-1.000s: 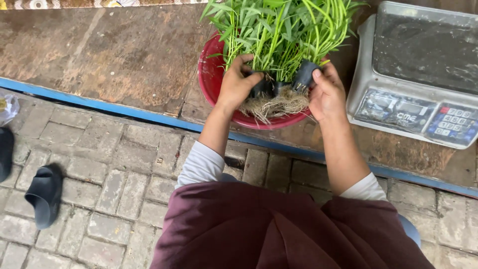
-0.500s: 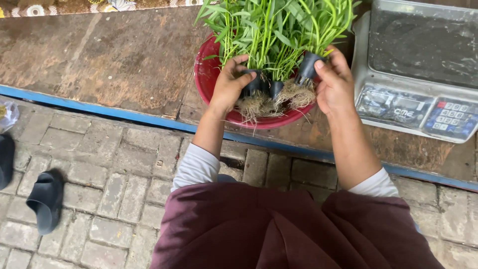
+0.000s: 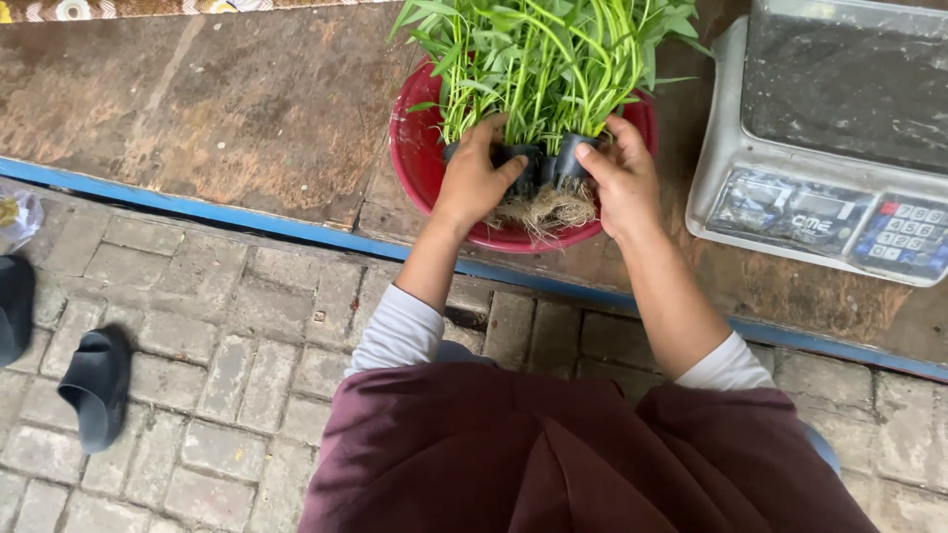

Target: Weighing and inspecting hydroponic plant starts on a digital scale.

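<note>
We pinch small black net pots point(image 3: 538, 166) of leafy greens point(image 3: 543, 59) with left hand point(image 3: 474, 183) and right hand point(image 3: 622, 183) over the red basin point(image 3: 415, 148); loose grip risks tearing dangling roots point(image 3: 548, 209).

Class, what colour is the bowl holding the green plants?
The bowl is red, seen best in the head view.

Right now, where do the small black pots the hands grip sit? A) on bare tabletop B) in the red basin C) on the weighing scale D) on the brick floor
B: both the left hand and right hand grip the small black pots of green plants inside the red basin, beside the scale.
</note>
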